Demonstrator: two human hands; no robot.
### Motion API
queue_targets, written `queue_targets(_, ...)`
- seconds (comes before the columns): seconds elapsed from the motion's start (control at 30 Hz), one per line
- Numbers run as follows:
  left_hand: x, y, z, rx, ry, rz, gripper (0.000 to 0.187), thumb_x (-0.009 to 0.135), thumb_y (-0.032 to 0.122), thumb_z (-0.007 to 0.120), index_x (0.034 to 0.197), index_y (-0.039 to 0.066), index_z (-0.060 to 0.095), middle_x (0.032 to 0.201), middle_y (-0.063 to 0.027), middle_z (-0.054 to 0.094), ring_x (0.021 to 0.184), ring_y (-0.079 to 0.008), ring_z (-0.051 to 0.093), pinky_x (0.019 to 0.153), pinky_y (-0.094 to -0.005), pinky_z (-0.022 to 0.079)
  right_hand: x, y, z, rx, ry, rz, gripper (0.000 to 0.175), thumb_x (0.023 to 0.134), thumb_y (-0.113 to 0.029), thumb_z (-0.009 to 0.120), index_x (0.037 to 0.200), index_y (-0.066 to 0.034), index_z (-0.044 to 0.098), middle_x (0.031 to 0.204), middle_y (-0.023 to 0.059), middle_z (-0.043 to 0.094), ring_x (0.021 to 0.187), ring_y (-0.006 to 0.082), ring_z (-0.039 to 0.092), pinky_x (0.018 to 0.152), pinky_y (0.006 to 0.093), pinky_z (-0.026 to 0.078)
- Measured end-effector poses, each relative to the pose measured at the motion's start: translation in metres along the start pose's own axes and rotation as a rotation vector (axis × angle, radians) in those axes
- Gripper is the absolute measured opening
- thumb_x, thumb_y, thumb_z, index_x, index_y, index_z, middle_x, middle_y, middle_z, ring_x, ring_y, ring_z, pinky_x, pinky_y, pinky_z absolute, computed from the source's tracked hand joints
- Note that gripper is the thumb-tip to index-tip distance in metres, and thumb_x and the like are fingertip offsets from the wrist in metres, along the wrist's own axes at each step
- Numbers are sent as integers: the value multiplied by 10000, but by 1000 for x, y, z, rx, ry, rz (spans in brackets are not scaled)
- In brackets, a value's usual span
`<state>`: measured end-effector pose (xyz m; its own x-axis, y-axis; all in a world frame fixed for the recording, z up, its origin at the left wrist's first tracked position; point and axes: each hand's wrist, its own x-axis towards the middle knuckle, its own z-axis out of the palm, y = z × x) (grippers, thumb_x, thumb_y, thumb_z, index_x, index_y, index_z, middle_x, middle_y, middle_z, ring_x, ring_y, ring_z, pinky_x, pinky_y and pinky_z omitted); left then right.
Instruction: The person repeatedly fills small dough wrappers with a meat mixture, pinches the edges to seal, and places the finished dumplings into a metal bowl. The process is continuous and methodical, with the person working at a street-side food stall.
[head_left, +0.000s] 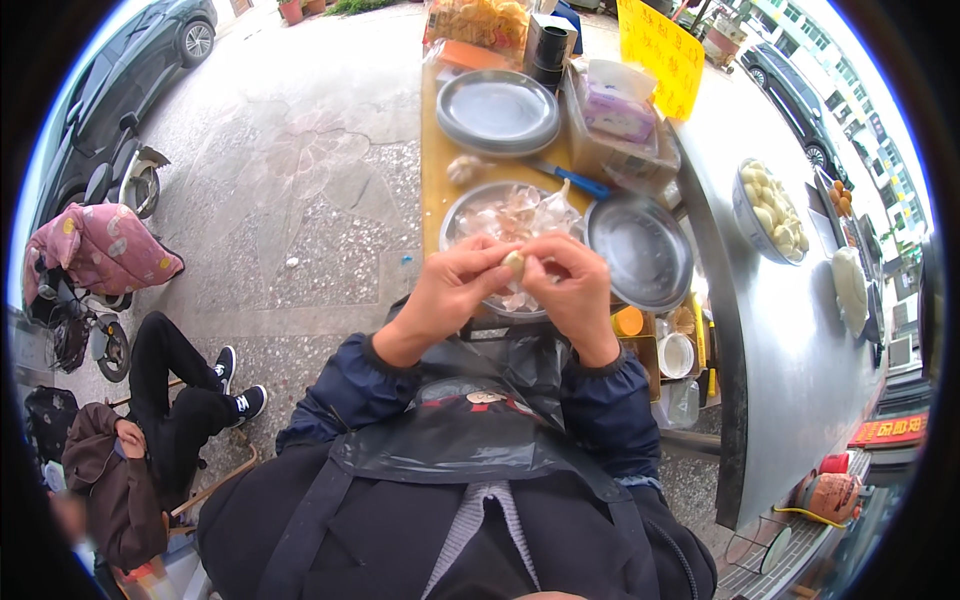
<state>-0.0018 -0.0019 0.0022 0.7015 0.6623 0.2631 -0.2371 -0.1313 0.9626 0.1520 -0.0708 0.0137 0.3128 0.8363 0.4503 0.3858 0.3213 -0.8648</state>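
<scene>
My left hand (457, 281) and my right hand (570, 285) meet in front of me, their fingertips closed on one pale garlic clove (514, 261). Beneath them is a round metal bowl (450, 214) holding a heap of papery garlic skins (499, 214). Beyond this bowl a garlic bulb (465, 169) lies on the yellow board (431, 142). A knife with a blue handle (581, 181) rests between the bowl and a stack of metal plates (497, 112). To the right of the hands is another round metal dish (639, 251).
A steel counter (787, 360) runs along the right, bearing a bowl of peeled pale pieces (771, 214). A box with a tissue pack (619, 112) stands at the board's far right. A seated person (127, 465) is at the lower left, near a parked scooter (105, 330).
</scene>
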Motion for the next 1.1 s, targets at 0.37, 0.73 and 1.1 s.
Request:
queue_targets(0.37,4,-12,10,67,224,162,267,858,-4,648,1124,-23,637,1057,-78,564,829,-116,599,700,-244,519,-6,9,9,41,72,241,82,865,-73,612,891,3,629,770,56,639,647,94,582,593,248,481)
queue_targets(0.73,5,-12,9,571,302,362,286,760,-5,716,1041,-4,664,946,-90,645,758,-154,625,675,-267,515,-8,10,14,-326,53,-285,28,848,-1,606,871,8,618,808,86,648,668,132,617,608,257,496)
queue_targets(1.1,7,-18,5,-498,230,-150,315,933,84,592,1219,-47,576,1108,-50,611,912,-104,601,839,-226,469,-11,23,20,-21,140,-16,95,827,9,596,921,8,609,873,116,633,736,189,637,644,280,526)
